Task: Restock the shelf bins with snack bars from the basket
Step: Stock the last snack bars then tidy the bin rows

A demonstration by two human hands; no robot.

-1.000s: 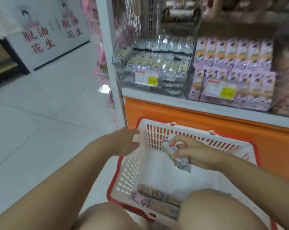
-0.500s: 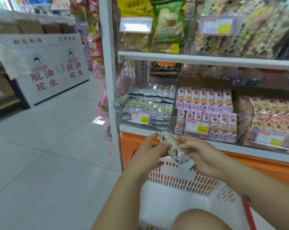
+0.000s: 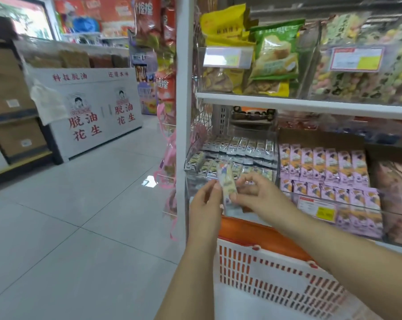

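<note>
So the bar (image 3: 227, 181) was held pretty much upright, right in front of the left bin (image 3: 191, 181). The left hand (image 3: 205, 199) pinched one edge and the right hand (image 3: 260, 195) pinched the other, fingers curled. The basket (image 3: 276, 273) sat below them.

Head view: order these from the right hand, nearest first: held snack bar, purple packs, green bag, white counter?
1. snack bar, in the right hand.
2. purple packs, same shelf, to its right.
3. green bag, shelf above.
4. white counter, across the aisle, left.
</note>
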